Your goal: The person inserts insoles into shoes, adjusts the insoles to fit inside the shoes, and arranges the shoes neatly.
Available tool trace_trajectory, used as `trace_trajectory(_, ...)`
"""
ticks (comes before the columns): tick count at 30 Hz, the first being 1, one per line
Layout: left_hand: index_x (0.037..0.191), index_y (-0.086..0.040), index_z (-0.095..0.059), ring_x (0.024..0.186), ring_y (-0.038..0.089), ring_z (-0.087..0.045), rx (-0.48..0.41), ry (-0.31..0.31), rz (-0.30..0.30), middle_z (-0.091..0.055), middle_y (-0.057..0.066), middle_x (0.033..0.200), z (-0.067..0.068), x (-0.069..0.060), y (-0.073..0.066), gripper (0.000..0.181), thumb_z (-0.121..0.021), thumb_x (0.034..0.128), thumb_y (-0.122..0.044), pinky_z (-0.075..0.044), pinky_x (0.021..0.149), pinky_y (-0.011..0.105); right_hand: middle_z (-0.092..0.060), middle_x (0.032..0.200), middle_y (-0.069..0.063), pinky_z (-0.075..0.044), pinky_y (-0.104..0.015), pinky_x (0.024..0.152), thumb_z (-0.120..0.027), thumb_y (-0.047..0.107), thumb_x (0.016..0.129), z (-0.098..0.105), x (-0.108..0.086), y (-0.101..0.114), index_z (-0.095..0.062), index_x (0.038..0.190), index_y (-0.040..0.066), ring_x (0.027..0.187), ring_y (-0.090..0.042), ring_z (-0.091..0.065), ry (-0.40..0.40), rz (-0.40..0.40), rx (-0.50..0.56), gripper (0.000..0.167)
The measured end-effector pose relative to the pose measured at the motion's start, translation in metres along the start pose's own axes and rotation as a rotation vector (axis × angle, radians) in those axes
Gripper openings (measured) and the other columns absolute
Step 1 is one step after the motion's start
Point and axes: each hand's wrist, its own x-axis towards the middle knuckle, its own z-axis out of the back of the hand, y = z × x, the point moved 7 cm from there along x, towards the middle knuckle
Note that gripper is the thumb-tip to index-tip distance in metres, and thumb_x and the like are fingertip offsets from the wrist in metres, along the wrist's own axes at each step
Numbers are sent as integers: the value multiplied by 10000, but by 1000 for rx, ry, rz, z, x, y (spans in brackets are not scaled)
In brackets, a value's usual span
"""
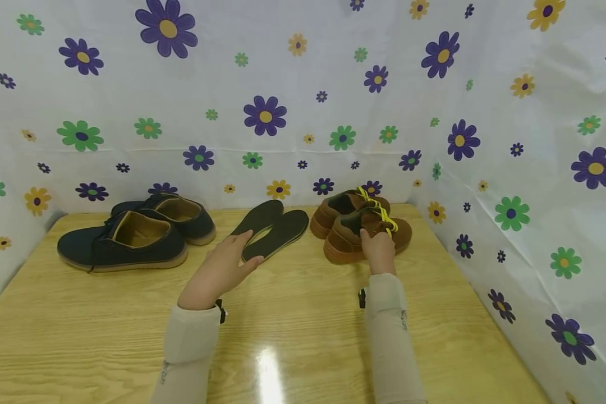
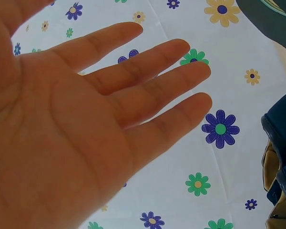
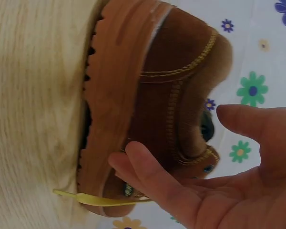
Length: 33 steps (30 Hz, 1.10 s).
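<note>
My left hand (image 1: 221, 272) is held over the table just left of and in front of the dark insoles (image 1: 278, 240), fingers extended; the left wrist view shows its palm (image 2: 62, 129) with nothing in it. At the near brown shoe (image 1: 345, 238) is my right hand (image 1: 380, 251). In the right wrist view this hand (image 3: 229, 176) has its thumb apart from its fingers, which lie along the side of the brown shoe (image 3: 157, 100); whether they touch it cannot be told. Yellow laces (image 1: 389, 219) show beyond the hand. A second brown shoe (image 1: 325, 216) stands behind.
Two dark blue shoes (image 1: 86, 247) with tan linings stand at the left of the wooden table (image 1: 293, 325), one partly behind the other. White cloth (image 1: 303, 73) printed with flowers hangs behind the table and along its right side.
</note>
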Motion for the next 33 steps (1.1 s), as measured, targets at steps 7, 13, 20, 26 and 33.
trace_trajectory(7, 1477, 34, -291, 1277, 505, -381, 15, 11, -4, -371, 342, 1410, -3, -1, -2, 638, -549, 988, -283, -335, 1010, 629, -542, 1196, -370, -454, -526, 935, -487, 293, 998, -6, 9, -11, -562, 1142, -200, 1112, -483, -537, -31, -27, 33, 519)
trace_trajectory(13, 1471, 33, -305, 1266, 507, -393, 1, 24, 5, -378, 347, 1403, -6, -2, 1, 626, -544, 990, -289, -342, 1003, 629, -554, 1171, -373, -469, -529, 913, -523, 280, 972, -8, 12, -17, -568, 1125, -205, 1085, -493, -551, -76, -30, 57, 510)
trace_trajectory(20, 1465, 41, -309, 1267, 505, -390, 13, 32, 1, -381, 349, 1398, -6, 0, 2, 622, -529, 996, -305, -342, 999, 634, -563, 1156, -382, -459, -541, 924, -560, 252, 950, -1, 13, -16, -566, 1141, -203, 1087, -509, -544, -127, -11, 83, 493)
trace_trajectory(26, 1461, 42, -316, 1262, 501, -397, 11, 43, 7, -387, 349, 1392, -6, 1, 0, 620, -531, 995, -306, -345, 999, 628, -582, 1108, -381, -460, -527, 923, -588, 168, 918, 6, 10, -15, -580, 1088, -219, 1076, -503, -550, -171, 36, 81, 423)
trace_trajectory(33, 1466, 40, -310, 1288, 497, -372, 15, 51, 18, -375, 347, 1407, -6, 1, -1, 619, -532, 995, -295, -323, 1015, 632, -613, 1002, -370, -481, -532, 840, -575, 77, 876, 16, 1, -18, -606, 962, -219, 973, -483, -592, -182, 93, 109, 310)
